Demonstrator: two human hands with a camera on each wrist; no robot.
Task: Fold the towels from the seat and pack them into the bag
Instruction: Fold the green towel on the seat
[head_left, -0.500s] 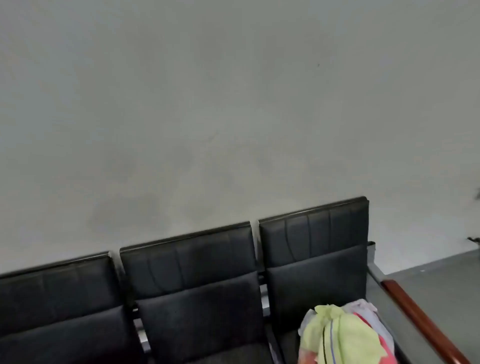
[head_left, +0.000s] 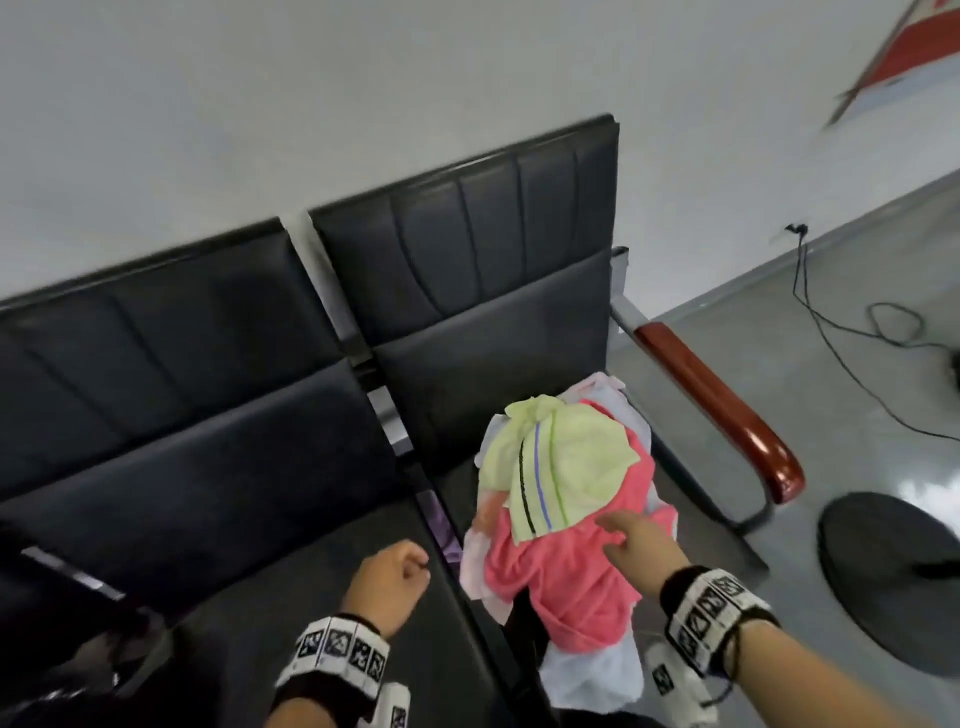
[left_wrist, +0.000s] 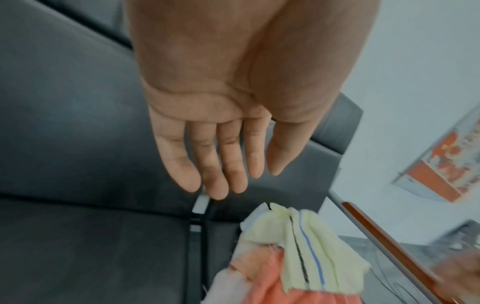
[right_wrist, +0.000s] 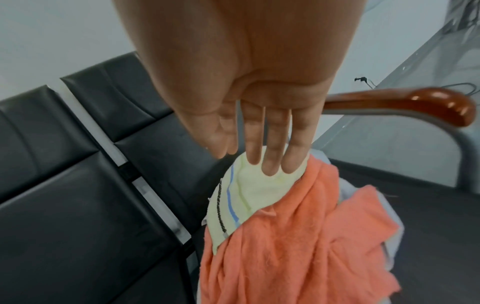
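A loose heap of towels lies on the right-hand black seat (head_left: 467, 395). A pale yellow-green striped towel (head_left: 566, 457) is on top, over a pink towel (head_left: 571, 577) and some white cloth. My right hand (head_left: 621, 535) reaches over the heap with straight fingers, its tips at the edge between the pink and yellow towels; I cannot tell if they touch. In the right wrist view the fingers (right_wrist: 270, 162) are spread over the yellow towel (right_wrist: 254, 193) and pink towel (right_wrist: 298, 251). My left hand (head_left: 400, 569) hovers over the middle seat, holding nothing; its fingers (left_wrist: 221, 164) are relaxed.
A wooden armrest (head_left: 722, 410) on a metal frame bounds the seat's right side. On the grey floor beyond it are a black round base (head_left: 893, 577) and a trailing cable (head_left: 841, 343). The middle seat (head_left: 208, 467) is bare; a dark object (head_left: 67, 571) lies at the far left.
The view has tipped down from the wall to the seats. Both hands, unseen before, are now in view, the right one over the towel heap.
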